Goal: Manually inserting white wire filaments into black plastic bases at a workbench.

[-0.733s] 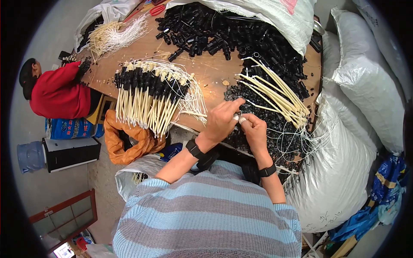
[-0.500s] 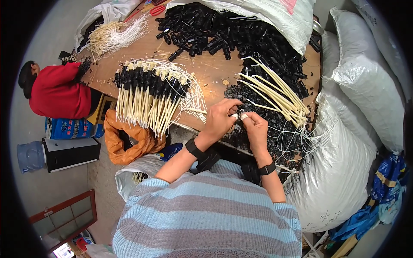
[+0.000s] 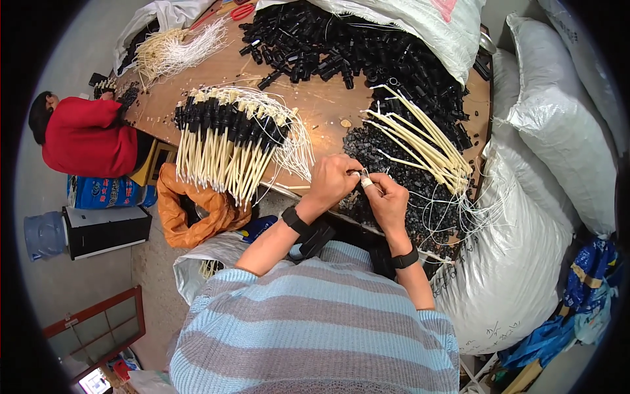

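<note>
My left hand [image 3: 333, 182] and my right hand [image 3: 388, 202] meet above the table's near edge, both closed in a pinch. A small pale bit shows between their fingertips, too small to name. White wrapping covers my right thumb. Under and around the hands spreads a heap of small black pieces [image 3: 364, 146]. To the right of them lies a loose bundle of cream tubes [image 3: 420, 148] trailing thin white wires [image 3: 430, 220]. On the left, cream tubes fitted into black sockets [image 3: 226, 148] lie in a thick row, with white wires at their far ends.
Black plastic fittings [image 3: 315, 43] are heaped at the back, beside a white sack [image 3: 420, 26]. Full white sacks [image 3: 558, 118] crowd the right side. An orange bag [image 3: 172, 220] stands below the left edge. A co-worker in red [image 3: 92, 134] sits at far left. Red scissors [image 3: 242, 12] lie at the back.
Both hands have shifted slightly left, and their fingertips have drawn closer together. The co-worker's arm at the far left has changed position.
</note>
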A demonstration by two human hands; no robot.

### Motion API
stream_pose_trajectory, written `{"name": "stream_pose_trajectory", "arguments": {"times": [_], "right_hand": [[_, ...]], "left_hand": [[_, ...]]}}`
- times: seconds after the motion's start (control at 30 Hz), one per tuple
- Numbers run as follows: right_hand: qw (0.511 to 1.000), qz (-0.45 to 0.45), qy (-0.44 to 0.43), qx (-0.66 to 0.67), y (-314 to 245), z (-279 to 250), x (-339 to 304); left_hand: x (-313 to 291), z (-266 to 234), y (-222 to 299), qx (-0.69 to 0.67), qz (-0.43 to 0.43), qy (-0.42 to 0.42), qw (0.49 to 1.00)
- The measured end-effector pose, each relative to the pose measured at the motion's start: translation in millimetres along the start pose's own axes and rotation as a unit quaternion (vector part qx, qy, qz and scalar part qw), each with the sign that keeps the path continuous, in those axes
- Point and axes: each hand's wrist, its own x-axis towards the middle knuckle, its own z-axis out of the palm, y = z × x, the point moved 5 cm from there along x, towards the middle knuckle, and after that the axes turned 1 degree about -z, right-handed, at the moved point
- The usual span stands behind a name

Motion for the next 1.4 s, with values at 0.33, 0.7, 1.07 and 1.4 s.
{"name": "stream_pose_trajectory", "arguments": {"times": [0.33,0.7,1.07,1.4], "right_hand": [[0.983,0.025,-0.033,0.178,-1,0,-7],[0.974,0.047,-0.075,0.206,-2,-35,-1],[0.995,0.061,-0.07,0.039,-16,-18,3],[0.978,-0.166,0.107,-0.073,-54,-49,11]], "left_hand": [[2,-7,1,-0.065,-0.102,-0.034,0.992],[6,-4,22,-0.125,0.028,-0.189,0.974],[-4,-11,39,0.129,0.106,-0.14,0.976],[5,-169,-14,0.32,0.086,0.259,0.907]]}}
